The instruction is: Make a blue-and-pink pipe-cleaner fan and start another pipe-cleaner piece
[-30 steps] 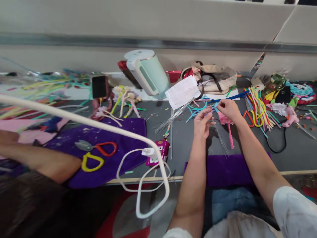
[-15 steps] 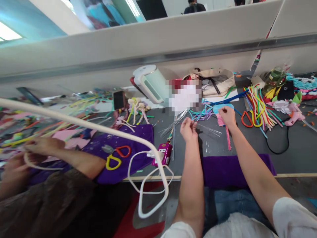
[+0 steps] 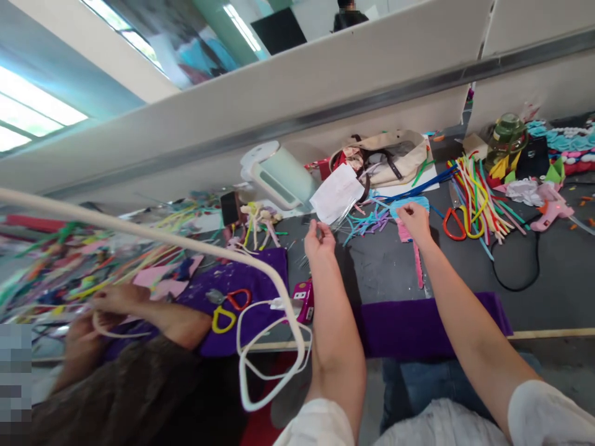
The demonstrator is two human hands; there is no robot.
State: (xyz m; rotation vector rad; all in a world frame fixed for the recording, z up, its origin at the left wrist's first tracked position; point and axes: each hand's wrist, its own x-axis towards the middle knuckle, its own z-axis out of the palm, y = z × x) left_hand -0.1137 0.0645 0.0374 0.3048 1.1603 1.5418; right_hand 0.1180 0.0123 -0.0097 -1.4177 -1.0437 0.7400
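Observation:
My left hand is pinched on thin silver wires that lie fanned on the grey table below a white paper sheet. My right hand is closed on a pink and light-blue pipe-cleaner piece, whose pink tail runs down toward me. Loose blue and purple pipe cleaners lie between the two hands.
A mint kettle, a beige bag, a heap of coloured pipe cleaners, a pink glue gun and a black cable crowd the table. Purple cloths, scissors and a white cord lie nearer. Another person's arm works at left.
My left hand has moved left, away from the right hand, to the bundle of silver wires. My right hand stayed on the pink piece. The view has tilted upward and leftward.

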